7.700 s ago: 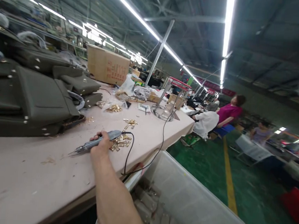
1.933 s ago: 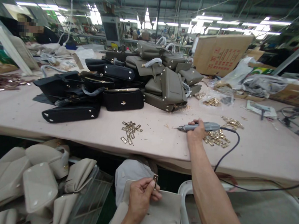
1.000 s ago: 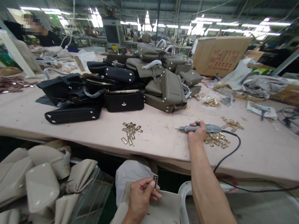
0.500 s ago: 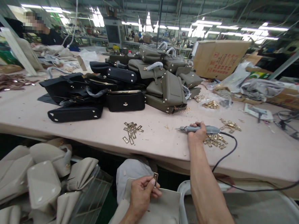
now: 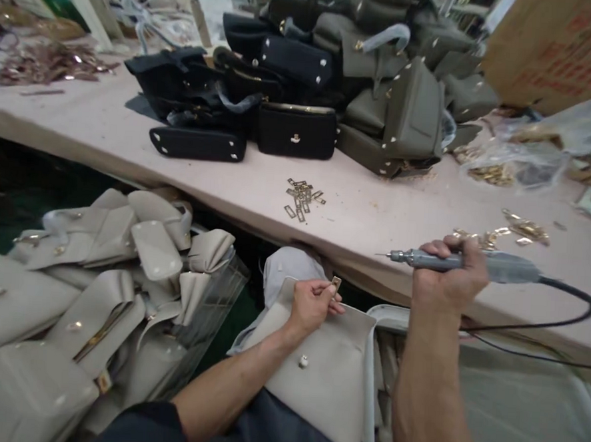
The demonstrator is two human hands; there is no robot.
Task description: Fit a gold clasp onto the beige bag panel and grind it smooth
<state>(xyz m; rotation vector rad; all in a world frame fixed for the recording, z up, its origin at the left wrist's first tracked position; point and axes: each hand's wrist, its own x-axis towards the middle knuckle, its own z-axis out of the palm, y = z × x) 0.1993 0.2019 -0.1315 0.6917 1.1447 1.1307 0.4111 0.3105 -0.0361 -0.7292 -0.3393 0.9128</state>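
Pinched between the fingers of my left hand point(image 5: 315, 303) is a small gold metal plate point(image 5: 336, 285). That hand is over the upper part of a light beige bag point(image 5: 323, 376) on my lap, which has a metal clasp on its face. My right hand point(image 5: 449, 277) is wrapped round a grey electric screwdriver point(image 5: 503, 267), its thin tip pointing left, above the table's front edge. Small metal frames point(image 5: 303, 198) lie in a loose pile on the pink table point(image 5: 366, 215). More gold plates point(image 5: 525, 228) lie behind my right hand.
Black bags point(image 5: 295, 131) and olive bags point(image 5: 412, 121) are heaped at the table's back. Many beige bags point(image 5: 30, 371) fill the lower left. A cardboard box point(image 5: 550, 56) stands at the back right. The tool's cable point(image 5: 579, 292) loops to the right.
The view has tilted down and come nearer. My right hand has lifted the screwdriver from the gold plates toward the table's front edge. My left hand still holds its plate, now with the bag's clasp visible.
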